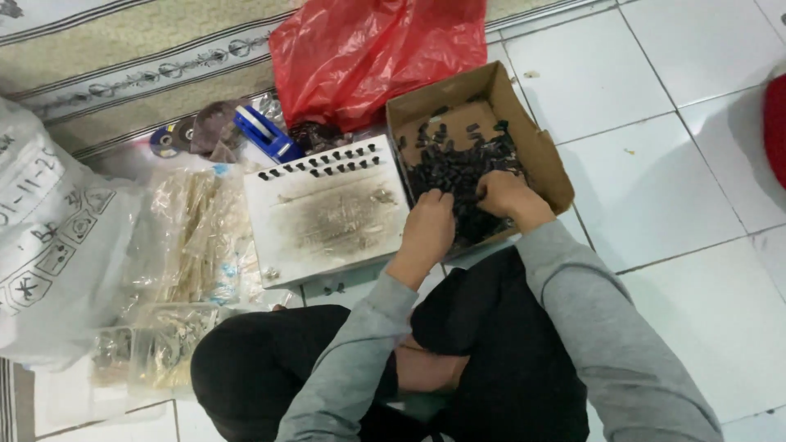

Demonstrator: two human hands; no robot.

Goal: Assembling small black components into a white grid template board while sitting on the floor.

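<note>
Two hands, left hand (427, 223) and right hand (506, 196), are sunk in small black plastic parts (458, 168) heaped in a brown cardboard box (536, 143), centre frame; fingers curled, grip cannot be told. Crinkled red plastic bag (372, 53) lies above.

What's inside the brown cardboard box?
The cardboard box holds a heap of small black parts. Both hands, left hand and right hand, dig into it. The parts beneath the hands are hidden.
</note>
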